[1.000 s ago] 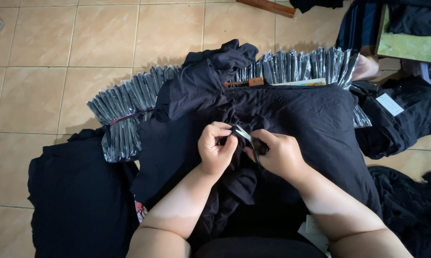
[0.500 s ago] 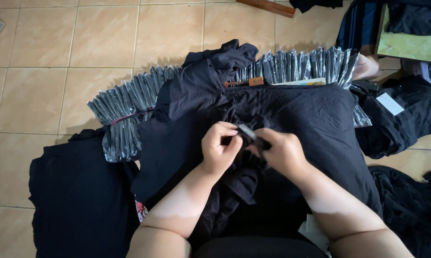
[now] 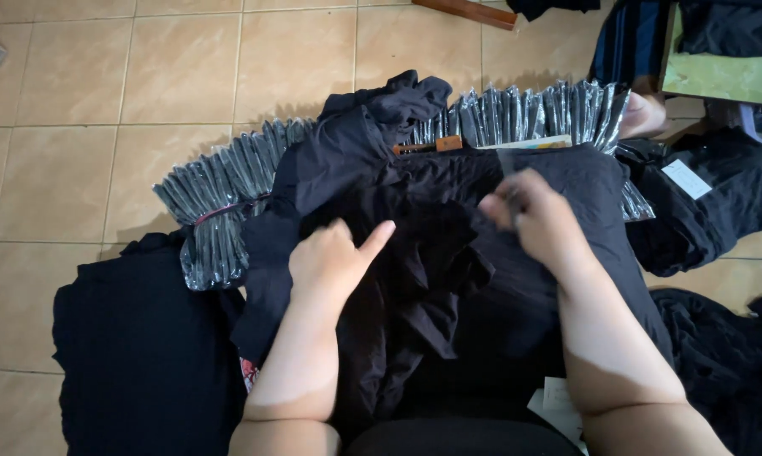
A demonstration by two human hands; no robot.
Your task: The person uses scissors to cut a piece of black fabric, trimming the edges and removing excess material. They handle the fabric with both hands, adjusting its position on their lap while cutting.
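1. Two fanned bundles of plastic-wrapped black items [image 3: 220, 203] lie beyond the hands.
2. One black garment [image 3: 448, 279] under both hands.
3. Left hand [image 3: 334, 263]: loosely open, forefinger extended, resting on the cloth.
4. Right hand [image 3: 537, 221]: fingers curled, blurred; pinch unclear.

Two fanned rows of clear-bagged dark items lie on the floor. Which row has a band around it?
The left row of bagged items, beside the left hand: a thin band crosses it. The upper right row shows none.
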